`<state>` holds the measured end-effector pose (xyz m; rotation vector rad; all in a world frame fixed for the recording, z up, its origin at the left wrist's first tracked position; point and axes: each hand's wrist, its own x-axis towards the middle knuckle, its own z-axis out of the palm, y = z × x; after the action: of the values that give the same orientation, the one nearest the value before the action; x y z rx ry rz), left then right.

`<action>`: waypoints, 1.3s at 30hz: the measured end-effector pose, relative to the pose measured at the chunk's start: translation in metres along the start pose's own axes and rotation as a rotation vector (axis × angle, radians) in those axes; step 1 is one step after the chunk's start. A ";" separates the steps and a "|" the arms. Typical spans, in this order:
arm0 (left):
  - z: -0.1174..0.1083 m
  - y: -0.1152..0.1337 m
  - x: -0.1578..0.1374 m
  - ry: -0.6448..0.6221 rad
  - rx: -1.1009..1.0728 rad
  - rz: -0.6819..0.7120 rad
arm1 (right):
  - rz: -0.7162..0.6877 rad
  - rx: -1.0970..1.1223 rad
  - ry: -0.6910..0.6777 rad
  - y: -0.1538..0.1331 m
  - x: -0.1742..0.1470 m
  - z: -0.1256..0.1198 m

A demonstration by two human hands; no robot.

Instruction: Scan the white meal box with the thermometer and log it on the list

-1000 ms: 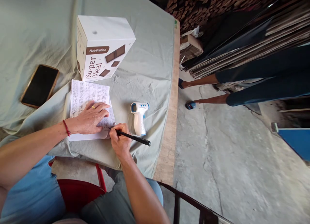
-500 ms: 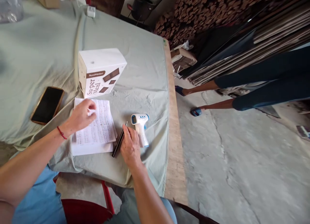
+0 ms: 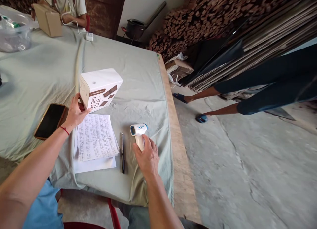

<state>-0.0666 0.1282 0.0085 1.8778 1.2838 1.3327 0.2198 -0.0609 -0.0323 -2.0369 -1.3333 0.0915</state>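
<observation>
My left hand (image 3: 77,113) is at the lower near corner of a white "Super Meal" box (image 3: 100,80), its thumb and fingers spread round that corner and closed on it. My right hand (image 3: 148,156) wraps the handle of a white and blue infrared thermometer (image 3: 138,130), which lies low over the cloth with its small screen facing me. Between my hands are handwritten paper sheets (image 3: 96,136), lying in a stack. To the right of the sheets lies a black pen (image 3: 123,153), touched by neither hand.
A phone (image 3: 50,120) lies left of the papers on the green tablecloth (image 3: 133,74). Farther back stand a cardboard box (image 3: 51,22), a clear plastic tub (image 3: 17,37) and a white adapter (image 3: 89,36). Another person sits beyond; someone else's legs (image 3: 225,108) are at the right.
My right hand has let go of the pen and taken the thermometer's handle. My left hand has moved from above the papers to the box's corner. The view has tipped upward.
</observation>
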 end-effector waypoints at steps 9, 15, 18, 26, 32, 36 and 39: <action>-0.008 0.058 -0.026 -0.124 -0.342 -0.049 | 0.266 1.011 -0.003 -0.047 -0.012 -0.006; 0.008 0.066 -0.044 -0.375 -0.485 -0.295 | 0.257 1.354 -0.233 -0.065 -0.019 -0.007; 0.010 0.067 -0.045 -0.408 -0.457 -0.330 | 0.300 1.315 -0.232 -0.066 -0.022 -0.002; 0.006 0.071 -0.039 -0.447 -0.336 -0.289 | 0.257 1.211 -0.237 -0.070 -0.029 0.002; 0.006 0.067 -0.039 -0.471 -0.299 -0.265 | 0.253 1.266 -0.235 -0.076 -0.028 -0.002; 0.007 0.063 -0.038 -0.479 -0.287 -0.282 | 0.252 1.301 -0.257 -0.078 -0.029 -0.003; 0.008 0.064 -0.036 -0.484 -0.316 -0.328 | 0.241 1.284 -0.270 -0.079 -0.031 -0.003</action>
<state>-0.0359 0.0691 0.0409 1.5577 1.0043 0.7903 0.1443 -0.0697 0.0064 -1.0456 -0.7619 1.0601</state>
